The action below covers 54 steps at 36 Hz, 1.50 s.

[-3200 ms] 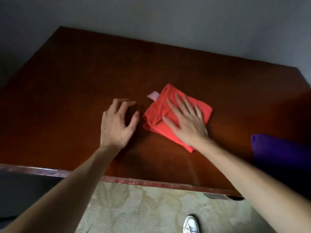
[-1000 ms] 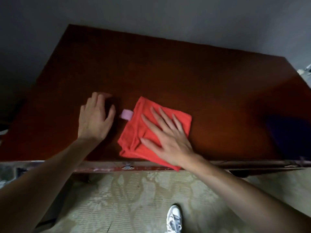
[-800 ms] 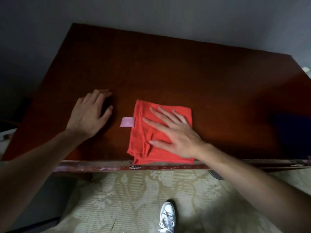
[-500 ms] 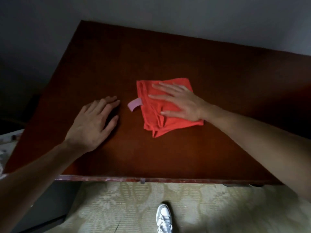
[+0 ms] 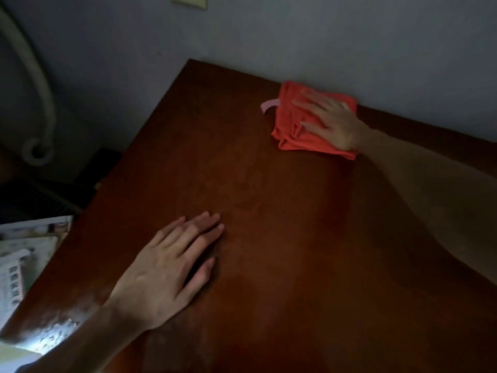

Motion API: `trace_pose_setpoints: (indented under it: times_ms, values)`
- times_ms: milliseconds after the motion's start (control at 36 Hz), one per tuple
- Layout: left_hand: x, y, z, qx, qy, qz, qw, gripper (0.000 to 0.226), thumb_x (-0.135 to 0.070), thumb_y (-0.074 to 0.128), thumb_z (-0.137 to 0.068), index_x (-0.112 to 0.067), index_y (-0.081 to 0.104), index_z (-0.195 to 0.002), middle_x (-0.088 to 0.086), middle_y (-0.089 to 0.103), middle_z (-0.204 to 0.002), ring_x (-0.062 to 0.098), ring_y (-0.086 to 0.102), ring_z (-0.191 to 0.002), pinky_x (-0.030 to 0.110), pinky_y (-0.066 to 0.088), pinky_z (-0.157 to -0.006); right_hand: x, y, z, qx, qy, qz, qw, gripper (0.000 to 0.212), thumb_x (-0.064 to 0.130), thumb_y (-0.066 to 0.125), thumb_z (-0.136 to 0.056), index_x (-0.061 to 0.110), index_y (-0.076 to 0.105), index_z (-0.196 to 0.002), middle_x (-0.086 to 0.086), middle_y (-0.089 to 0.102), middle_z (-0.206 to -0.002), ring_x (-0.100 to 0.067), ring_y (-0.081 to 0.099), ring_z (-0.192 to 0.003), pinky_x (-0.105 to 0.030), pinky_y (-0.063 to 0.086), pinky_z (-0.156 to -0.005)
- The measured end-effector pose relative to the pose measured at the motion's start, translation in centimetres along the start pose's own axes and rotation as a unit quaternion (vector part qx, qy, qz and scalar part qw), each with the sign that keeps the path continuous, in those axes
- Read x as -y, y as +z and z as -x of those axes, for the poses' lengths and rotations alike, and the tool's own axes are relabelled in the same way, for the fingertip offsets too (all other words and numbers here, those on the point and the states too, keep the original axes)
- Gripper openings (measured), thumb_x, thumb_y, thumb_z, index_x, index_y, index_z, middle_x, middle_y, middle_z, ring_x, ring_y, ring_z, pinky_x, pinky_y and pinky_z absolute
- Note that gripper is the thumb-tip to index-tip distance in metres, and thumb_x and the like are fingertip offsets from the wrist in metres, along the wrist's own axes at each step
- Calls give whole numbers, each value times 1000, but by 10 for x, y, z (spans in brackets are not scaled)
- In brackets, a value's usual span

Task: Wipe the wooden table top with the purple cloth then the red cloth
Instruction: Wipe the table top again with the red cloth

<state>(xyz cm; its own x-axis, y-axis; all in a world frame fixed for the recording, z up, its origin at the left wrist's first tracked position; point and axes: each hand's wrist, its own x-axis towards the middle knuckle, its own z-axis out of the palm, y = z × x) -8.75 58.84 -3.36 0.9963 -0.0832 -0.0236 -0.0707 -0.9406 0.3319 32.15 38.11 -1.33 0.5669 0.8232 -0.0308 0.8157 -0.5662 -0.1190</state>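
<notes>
Fingers, right hand [image 5: 332,122]: spread and straight, pressing flat on the folded red cloth [image 5: 304,138], not clutching it.
Fingers, left hand [image 5: 166,267]: straight and relaxed, palm down on bare wood, holding nothing.
Red cloth: lies at the far edge of the dark reddish-brown wooden table top [image 5: 282,224], just beside the grey wall [image 5: 295,36]; its pale pink tag [image 5: 269,105] pokes out on the left side.
Far left corner: near the cloth, with bare wood between them.
Left edge: runs diagonally toward the viewer; printed papers [image 5: 24,254] lie beyond it, lower down.
Open room: a wide stretch of bare wood lies between the two hands, which are well apart.
Right side: the right forearm crosses above the wood.
</notes>
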Motion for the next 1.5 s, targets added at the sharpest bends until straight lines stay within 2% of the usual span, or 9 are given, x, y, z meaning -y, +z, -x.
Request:
trace_pose_setpoints:
  times_ms: [139,278,500,667,861,972,1056,1250,1500]
  values:
    - [0,1,-1,-14,5,7,1000,52,-45,30,-106,-24,40,-152,-8,33,-161,6,20,-152,34,15,-123,0,1,-27,-25,97,-24,995,82,82,17,-85,46,24,-158,5,20,-170,-20,20,-156,-47,16,-122]
    - [-1,1,-1,-17,9,0,1000,52,-44,33,-105,-21,42,-151,-6,36,-159,6,21,-152,27,8,-124,12,6,-27,-28,157,-27,987,65,70,29,-101,45,19,-160,4,12,-172,-20,9,-158,-47,7,-124]
    - [-1,3,-1,-40,15,2,999,54,-45,30,-105,-21,39,-152,-5,37,-158,7,23,-151,25,7,-123,78,19,16,-36,209,-34,977,70,71,26,-100,39,17,-162,2,6,-173,-15,0,-159,-46,2,-125]
    - [0,5,1,-111,-2,-2,994,53,-40,38,-103,-14,42,-148,4,43,-154,23,42,-140,38,31,-112,157,36,84,-41,191,-20,981,68,69,25,-101,39,16,-162,2,8,-173,-17,0,-159,-45,3,-126]
    - [5,0,10,-196,-10,59,979,40,-34,40,-102,-15,55,-134,6,52,-141,28,52,-123,44,39,-98,265,60,167,-68,166,-17,984,81,76,12,-90,39,20,-161,1,13,-172,-18,5,-159,-49,8,-125]
    - [19,-7,18,-171,-69,109,977,51,-44,37,-97,-13,57,-131,12,52,-137,35,52,-123,50,42,-98,317,71,212,-69,138,0,988,75,72,20,-96,37,22,-162,-1,14,-172,-20,7,-159,-50,10,-126]
    - [39,-19,25,-148,-42,60,986,52,-45,34,-97,-15,57,-132,12,52,-138,36,53,-120,52,43,-97,345,78,237,-74,100,2,992,73,71,26,-98,36,24,-162,-1,14,-172,-20,7,-159,-51,11,-126]
    - [87,-35,23,-83,3,-58,995,57,-46,31,-98,-16,52,-141,9,48,-145,34,52,-124,50,36,-102,332,69,232,-35,15,-6,999,70,70,32,-99,41,20,-162,4,8,-173,-15,1,-159,-48,8,-127]
    - [102,-26,21,-74,-15,-35,996,54,-45,26,-103,-21,44,-148,5,44,-151,23,38,-142,41,24,-116,260,51,152,20,-97,5,995,67,70,37,-98,46,21,-159,8,7,-173,-14,3,-159,-45,6,-126]
